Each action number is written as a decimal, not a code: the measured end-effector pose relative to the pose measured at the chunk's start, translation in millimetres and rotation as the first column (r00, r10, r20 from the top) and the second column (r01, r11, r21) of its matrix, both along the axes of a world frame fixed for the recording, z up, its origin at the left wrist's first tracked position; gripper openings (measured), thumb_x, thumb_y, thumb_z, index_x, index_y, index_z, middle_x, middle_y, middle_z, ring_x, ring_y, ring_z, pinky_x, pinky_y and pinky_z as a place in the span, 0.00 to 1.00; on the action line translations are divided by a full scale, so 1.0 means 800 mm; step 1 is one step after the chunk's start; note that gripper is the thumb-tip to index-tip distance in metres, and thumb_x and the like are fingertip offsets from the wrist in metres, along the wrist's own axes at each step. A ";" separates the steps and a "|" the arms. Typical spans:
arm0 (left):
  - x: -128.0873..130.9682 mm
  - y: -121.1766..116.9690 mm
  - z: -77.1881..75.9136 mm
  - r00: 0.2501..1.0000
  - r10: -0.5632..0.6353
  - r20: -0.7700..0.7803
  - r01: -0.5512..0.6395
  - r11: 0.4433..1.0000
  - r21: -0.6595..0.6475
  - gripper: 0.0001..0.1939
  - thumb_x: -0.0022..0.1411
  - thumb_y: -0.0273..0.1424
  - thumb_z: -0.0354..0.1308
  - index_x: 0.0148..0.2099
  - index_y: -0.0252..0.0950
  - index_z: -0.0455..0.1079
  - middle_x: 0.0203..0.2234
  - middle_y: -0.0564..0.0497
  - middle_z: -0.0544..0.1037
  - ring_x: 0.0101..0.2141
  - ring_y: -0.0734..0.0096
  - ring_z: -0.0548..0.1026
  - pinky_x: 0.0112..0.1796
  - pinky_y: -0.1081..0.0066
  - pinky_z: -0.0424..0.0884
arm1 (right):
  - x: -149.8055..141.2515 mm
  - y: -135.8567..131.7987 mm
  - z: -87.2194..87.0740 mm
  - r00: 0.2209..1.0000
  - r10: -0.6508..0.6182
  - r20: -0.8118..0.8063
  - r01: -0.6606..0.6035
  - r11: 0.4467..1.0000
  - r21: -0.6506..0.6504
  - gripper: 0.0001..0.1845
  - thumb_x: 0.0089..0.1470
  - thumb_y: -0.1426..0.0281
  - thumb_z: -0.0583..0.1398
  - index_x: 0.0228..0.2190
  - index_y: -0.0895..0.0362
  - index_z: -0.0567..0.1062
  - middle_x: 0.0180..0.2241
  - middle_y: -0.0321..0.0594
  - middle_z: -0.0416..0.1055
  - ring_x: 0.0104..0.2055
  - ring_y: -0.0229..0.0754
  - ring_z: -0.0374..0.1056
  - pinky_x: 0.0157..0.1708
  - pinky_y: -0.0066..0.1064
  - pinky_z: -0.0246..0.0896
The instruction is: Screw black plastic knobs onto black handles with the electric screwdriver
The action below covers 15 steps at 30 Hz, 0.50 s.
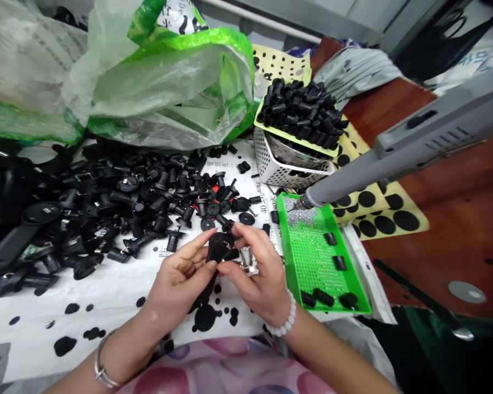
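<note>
Close in front of my body, my left hand (178, 279) and my right hand (261, 268) both hold a black plastic part (221, 246) with a rounded head and a long dark piece below it. My left thumb and fingers pinch it from the left. The fingers of my right hand curl around its other side, and a small shiny metal piece (246, 257) shows beside them; I cannot tell whether it is held or lies behind. Just beyond my fingertips, a heap of black plastic knob-like parts (160, 180) covers the left of the table.
A green tray (283, 241) of small screws (298, 213) and several black tubes stands on the right. A grey electric screwdriver (353, 169) points down into it. Behind are a white basket (267, 161), a tub of black tubes (299, 109), dotted sticker sheets (402, 213) and plastic bags (168, 87).
</note>
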<state>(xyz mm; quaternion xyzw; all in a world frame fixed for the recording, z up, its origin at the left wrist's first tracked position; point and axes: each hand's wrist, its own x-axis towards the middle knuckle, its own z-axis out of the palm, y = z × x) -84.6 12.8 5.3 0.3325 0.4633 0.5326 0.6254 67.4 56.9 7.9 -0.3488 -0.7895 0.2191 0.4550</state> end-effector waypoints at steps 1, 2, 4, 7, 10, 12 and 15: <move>0.000 0.000 0.002 1.000 0.001 -0.010 -0.001 1.000 -0.003 0.32 0.56 0.31 0.62 0.62 0.31 0.60 0.45 0.42 0.79 0.42 0.65 0.77 0.43 0.71 0.72 | 0.002 0.000 0.000 1.000 0.005 -0.027 -0.005 1.000 -0.020 0.28 0.54 0.65 0.62 0.55 0.55 0.62 0.46 0.49 0.68 0.44 0.44 0.67 0.42 0.39 0.69; 0.001 0.000 0.003 1.000 0.002 -0.019 -0.002 1.000 -0.005 0.32 0.56 0.32 0.62 0.62 0.31 0.60 0.45 0.41 0.79 0.42 0.64 0.77 0.42 0.71 0.73 | 0.004 -0.001 -0.001 0.999 0.006 -0.048 -0.008 0.999 -0.033 0.27 0.54 0.67 0.62 0.55 0.55 0.63 0.46 0.48 0.68 0.42 0.43 0.67 0.41 0.38 0.69; 0.002 -0.001 0.005 1.000 0.001 -0.030 -0.001 1.000 -0.002 0.33 0.56 0.32 0.62 0.61 0.30 0.60 0.45 0.40 0.79 0.44 0.62 0.76 0.41 0.71 0.73 | 0.008 -0.002 -0.002 0.998 0.006 -0.070 -0.009 0.999 -0.037 0.26 0.54 0.70 0.62 0.54 0.55 0.64 0.46 0.48 0.67 0.41 0.42 0.67 0.42 0.38 0.68; 0.002 -0.003 0.006 1.000 -0.010 -0.015 0.010 1.000 0.012 0.30 0.57 0.32 0.62 0.61 0.32 0.62 0.44 0.42 0.79 0.46 0.62 0.75 0.42 0.72 0.73 | 0.011 -0.006 -0.002 0.996 0.021 -0.091 -0.025 0.999 -0.039 0.24 0.53 0.72 0.62 0.52 0.55 0.66 0.46 0.47 0.67 0.44 0.42 0.66 0.45 0.39 0.67; -0.001 -0.007 0.003 0.999 -0.020 0.025 0.019 0.999 0.033 0.24 0.59 0.32 0.61 0.58 0.38 0.66 0.43 0.47 0.80 0.43 0.67 0.76 0.42 0.74 0.73 | 0.013 -0.011 0.001 0.988 0.027 -0.152 -0.048 0.990 -0.132 0.21 0.54 0.72 0.60 0.51 0.55 0.67 0.45 0.46 0.67 0.43 0.41 0.66 0.47 0.40 0.66; -0.003 -0.009 0.002 1.000 0.003 0.007 -0.003 0.999 0.054 0.20 0.60 0.34 0.60 0.55 0.41 0.70 0.39 0.50 0.81 0.36 0.72 0.77 0.39 0.77 0.73 | 0.013 -0.013 0.004 0.979 0.013 -0.205 -0.067 0.964 -0.258 0.17 0.55 0.71 0.59 0.48 0.54 0.70 0.43 0.44 0.69 0.40 0.39 0.67 0.45 0.38 0.67; -0.005 -0.011 0.001 0.992 0.042 -0.116 -0.033 0.997 0.074 0.16 0.60 0.34 0.60 0.51 0.42 0.73 0.33 0.54 0.81 0.28 0.77 0.75 0.32 0.80 0.73 | 0.011 -0.014 0.006 0.957 0.008 -0.289 -0.145 0.877 -0.458 0.13 0.55 0.68 0.60 0.43 0.55 0.73 0.38 0.42 0.72 0.36 0.36 0.69 0.38 0.32 0.68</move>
